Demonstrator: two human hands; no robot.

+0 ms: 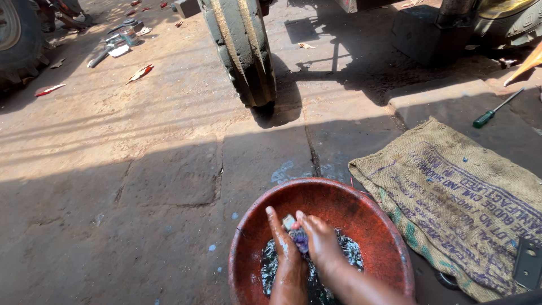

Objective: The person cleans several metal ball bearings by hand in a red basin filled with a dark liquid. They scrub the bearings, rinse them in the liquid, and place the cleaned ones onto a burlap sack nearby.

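Bottom centre: both hands are down in the red basin (339, 197) of dark liquid, left hand (285, 248) and right hand (322, 240) pinching a small metal part (289, 221) between their fingertips, just above the surface.

glossy red basin (372, 217), rough burlap sack (451, 197)

A burlap sack (457, 206) lies flat on the stone ground, and a green-handled screwdriver (497, 109) rests just beyond its far edge. Well beyond the sack to the left stands a ribbed tyre (243, 51) upright on the paving. Far left of the sack, scattered tools (116, 42) and red scraps (140, 73) lie near a larger wheel (17, 39).
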